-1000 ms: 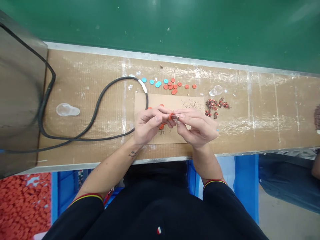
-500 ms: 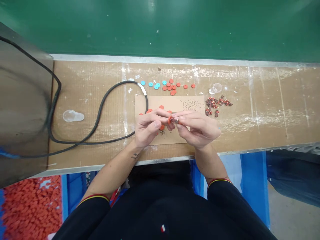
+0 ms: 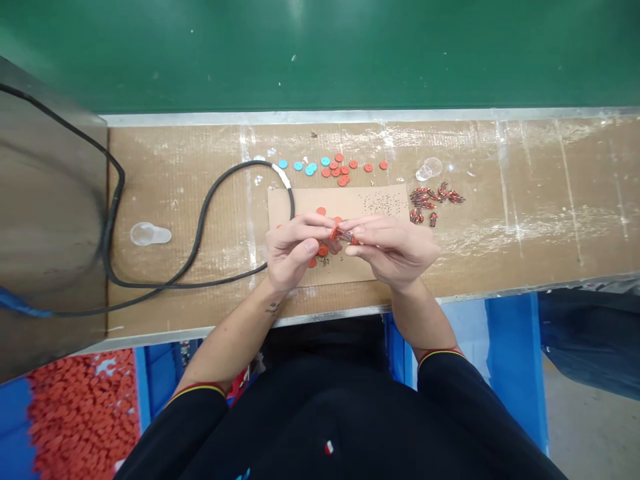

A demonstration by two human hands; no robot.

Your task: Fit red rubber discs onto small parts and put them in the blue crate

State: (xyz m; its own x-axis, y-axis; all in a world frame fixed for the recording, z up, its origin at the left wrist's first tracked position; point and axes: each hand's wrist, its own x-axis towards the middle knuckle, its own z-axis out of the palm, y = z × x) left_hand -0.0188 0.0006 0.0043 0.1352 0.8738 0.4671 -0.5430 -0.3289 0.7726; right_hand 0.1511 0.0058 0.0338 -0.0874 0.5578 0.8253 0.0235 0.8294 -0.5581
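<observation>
My left hand (image 3: pixel 295 248) pinches a red button-like disc (image 3: pixel 334 233) between its fingers. Close beside it, my right hand (image 3: pixel 395 248) grips a small part with dark leads and a red end (image 3: pixel 353 239), and the leads meet the disc. Both hands are over a cardboard sheet (image 3: pixel 350 274), where other red discs (image 3: pixel 323 250) lie partly hidden by the fingers. Tiny dark bits (image 3: pixel 383 203) are scattered on the sheet's upper right. Right of the sheet sits a pile of small red and dark parts (image 3: pixel 423 198).
Blue discs (image 3: pixel 311 169) and red discs (image 3: pixel 345 171) lie beyond the sheet. A black cable (image 3: pixel 200 227) loops at left near a clear plastic scoop (image 3: pixel 150 233). Clear round pieces (image 3: pixel 430 169) lie at right. A bin of red parts (image 3: pixel 85 413) stands lower left.
The fingers of my right hand have shifted slightly, showing more of the leads beside the disc. The whole view has moved a little.
</observation>
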